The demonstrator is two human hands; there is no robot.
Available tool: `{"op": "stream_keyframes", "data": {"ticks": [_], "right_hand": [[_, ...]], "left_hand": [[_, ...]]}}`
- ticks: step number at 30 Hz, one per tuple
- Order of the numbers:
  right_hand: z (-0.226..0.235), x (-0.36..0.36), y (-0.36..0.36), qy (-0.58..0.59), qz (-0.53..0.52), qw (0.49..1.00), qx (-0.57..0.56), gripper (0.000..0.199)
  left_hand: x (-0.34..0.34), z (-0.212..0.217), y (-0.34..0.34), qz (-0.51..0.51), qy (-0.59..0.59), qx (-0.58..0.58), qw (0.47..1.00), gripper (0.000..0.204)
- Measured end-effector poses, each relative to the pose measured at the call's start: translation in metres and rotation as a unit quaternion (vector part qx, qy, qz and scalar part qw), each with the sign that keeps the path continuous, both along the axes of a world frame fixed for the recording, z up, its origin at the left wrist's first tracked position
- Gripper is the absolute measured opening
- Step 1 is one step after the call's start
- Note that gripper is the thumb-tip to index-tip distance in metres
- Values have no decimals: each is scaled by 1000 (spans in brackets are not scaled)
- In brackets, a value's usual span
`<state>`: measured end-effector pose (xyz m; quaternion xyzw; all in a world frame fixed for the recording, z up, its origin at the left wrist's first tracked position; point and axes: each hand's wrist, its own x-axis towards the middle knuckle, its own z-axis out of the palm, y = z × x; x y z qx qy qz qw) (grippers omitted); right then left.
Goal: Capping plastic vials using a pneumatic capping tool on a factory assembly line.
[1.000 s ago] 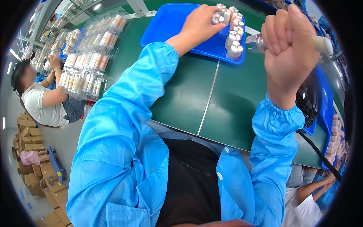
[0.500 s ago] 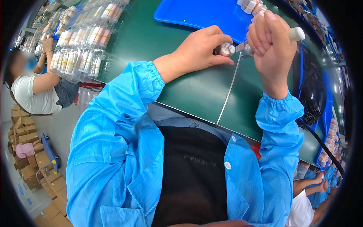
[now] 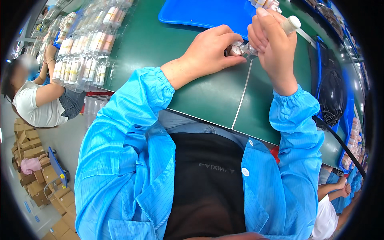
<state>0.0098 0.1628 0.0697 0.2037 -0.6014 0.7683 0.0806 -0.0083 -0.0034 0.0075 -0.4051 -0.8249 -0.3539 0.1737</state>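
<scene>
My left hand (image 3: 212, 50) grips a small clear bottle (image 3: 236, 49) with a pinkish cap, held just above the green table (image 3: 200, 96). My right hand (image 3: 272, 44) is closed around a white pen-shaped tool (image 3: 291, 24) whose lower tip meets the bottle's mouth. Both forearms wear blue smock sleeves. Behind the hands lies a blue tray (image 3: 208, 14) with several small bottles (image 3: 266, 4) at its far right corner.
Clear packs of bottles (image 3: 86, 44) are stacked at the table's left edge. A seated person in a white shirt (image 3: 36, 100) works at the left. Cardboard boxes (image 3: 28, 168) sit on the floor. A black cable (image 3: 336, 104) and blue bins (image 3: 348, 120) lie right.
My left hand came back from the blue tray carrying a bottle and met the right hand's tool. The view tilted so the tray sits higher in the picture.
</scene>
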Motion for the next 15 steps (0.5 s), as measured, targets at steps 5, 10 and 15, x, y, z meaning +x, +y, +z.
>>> {"op": "stream_keyframes", "data": {"ticks": [5, 10, 15], "right_hand": [[-5, -30, -4, 107, 415, 776, -464, 38], [17, -29, 4, 120, 468, 686, -545, 38], [-7, -39, 8, 167, 384, 808, -416, 32]], "left_hand": [[2, -1, 4, -40, -112, 39, 992, 53], [1, -9, 1, -113, -188, 140, 966, 63], [0, -3, 3, -16, -177, 45, 983, 56]]}}
